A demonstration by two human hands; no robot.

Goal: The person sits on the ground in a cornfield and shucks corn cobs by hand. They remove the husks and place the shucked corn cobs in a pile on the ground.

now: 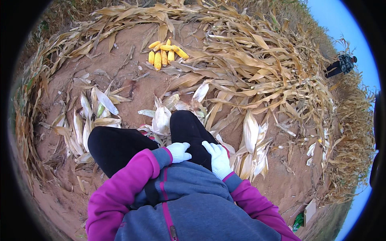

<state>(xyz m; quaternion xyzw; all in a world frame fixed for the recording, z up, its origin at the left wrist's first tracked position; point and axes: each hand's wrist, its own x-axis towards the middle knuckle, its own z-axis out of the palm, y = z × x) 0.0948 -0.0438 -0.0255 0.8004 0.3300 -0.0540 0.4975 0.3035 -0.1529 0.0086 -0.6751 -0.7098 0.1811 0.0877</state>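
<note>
My left hand (179, 152), in a white glove, rests at my lap near the top of my thigh, with nothing seen in it. My right hand (217, 159), gloved the same, lies on my other thigh with its fingers apart and holds nothing. Unhusked corn ears (86, 117) lie in a pile beyond my left knee. Husks (162, 118) lie between and in front of my knees, and more husked-leaf bundles (251, 132) lie to the right. Farther ahead, a small heap of bare yellow corn cobs (157, 61) sits on the soil.
Dry corn stalks and leaves (253, 60) form a thick bank ahead and to the right. A person (343, 64) stands at the far right by standing corn. A cardboard box (310, 212) with something green lies at the lower right. Reddish soil (120, 78) shows between the piles.
</note>
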